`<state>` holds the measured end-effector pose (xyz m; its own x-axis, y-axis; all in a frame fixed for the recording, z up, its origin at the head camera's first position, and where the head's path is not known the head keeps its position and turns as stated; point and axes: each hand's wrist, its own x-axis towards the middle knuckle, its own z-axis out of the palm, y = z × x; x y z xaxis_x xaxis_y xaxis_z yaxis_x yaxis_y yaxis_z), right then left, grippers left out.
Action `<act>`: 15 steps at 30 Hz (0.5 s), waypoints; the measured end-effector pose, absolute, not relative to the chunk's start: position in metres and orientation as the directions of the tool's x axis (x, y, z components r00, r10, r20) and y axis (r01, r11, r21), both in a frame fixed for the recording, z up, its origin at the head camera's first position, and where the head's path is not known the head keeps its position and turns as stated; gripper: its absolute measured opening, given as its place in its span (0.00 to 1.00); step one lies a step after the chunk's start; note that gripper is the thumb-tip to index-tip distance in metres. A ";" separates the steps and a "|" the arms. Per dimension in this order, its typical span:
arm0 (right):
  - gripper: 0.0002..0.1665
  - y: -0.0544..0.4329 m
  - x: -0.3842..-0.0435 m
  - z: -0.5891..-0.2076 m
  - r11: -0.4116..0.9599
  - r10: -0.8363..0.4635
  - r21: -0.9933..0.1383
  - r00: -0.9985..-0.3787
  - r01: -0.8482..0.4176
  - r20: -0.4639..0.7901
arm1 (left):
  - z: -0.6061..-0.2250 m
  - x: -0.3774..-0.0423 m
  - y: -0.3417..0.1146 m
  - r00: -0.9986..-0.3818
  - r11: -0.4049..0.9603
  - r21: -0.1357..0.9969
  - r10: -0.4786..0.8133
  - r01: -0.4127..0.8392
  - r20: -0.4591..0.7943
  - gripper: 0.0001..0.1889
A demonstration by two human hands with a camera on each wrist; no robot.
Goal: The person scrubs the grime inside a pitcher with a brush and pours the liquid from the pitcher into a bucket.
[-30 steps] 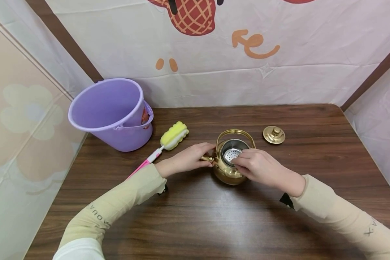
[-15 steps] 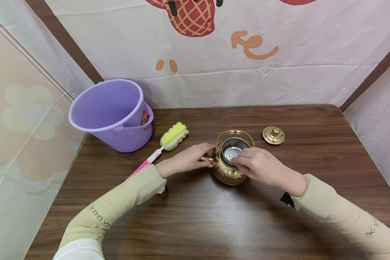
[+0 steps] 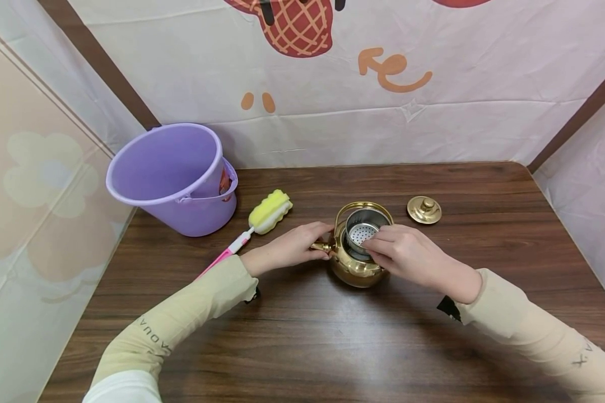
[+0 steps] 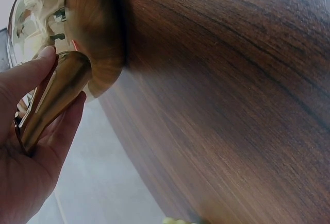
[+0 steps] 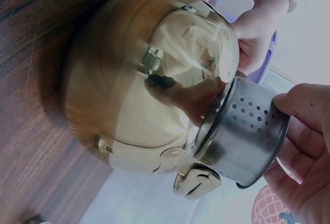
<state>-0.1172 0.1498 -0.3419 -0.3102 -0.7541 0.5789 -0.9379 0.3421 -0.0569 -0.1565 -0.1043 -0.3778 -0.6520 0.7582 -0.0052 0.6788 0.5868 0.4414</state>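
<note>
A shiny gold teapot (image 3: 355, 275) stands upright on the wooden table, its arched handle raised. My left hand (image 3: 302, 243) holds it by the spout (image 4: 61, 82), thumb on one side and fingers on the other. With thumb and fingers my right hand (image 3: 408, 254) pinches the rim of a metal tea strainer (image 5: 250, 126). In the right wrist view the perforated strainer sits partly out of the teapot's mouth, its lower end still inside. The teapot's lid (image 3: 424, 210) lies knob up on the table, behind and to the right of the teapot.
A purple bucket (image 3: 214, 210) stands at the back left. A sponge brush (image 3: 270, 211) with a yellow and white head and a pink handle lies between it and the teapot, partly behind my left forearm. A printed cloth wall (image 3: 302, 134) borders the table's back edge.
The strainer has risen a little out of the teapot's mouth, drifting slightly right with my right hand. My left hand and the teapot have stayed in place.
</note>
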 end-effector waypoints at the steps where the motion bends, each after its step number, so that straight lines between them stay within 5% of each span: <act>1: 0.11 0.150 -0.117 -0.341 0.344 -0.753 -0.059 -0.313 -0.937 0.579 | -0.378 -0.156 -0.104 -0.652 0.587 0.442 0.758 0.678 -0.005 0.31; 15: 0.11 0.157 -0.119 -0.333 0.344 -0.732 -0.039 -0.294 -0.938 0.614 | -0.377 -0.156 -0.104 -0.652 0.583 0.445 0.758 0.680 0.003 0.31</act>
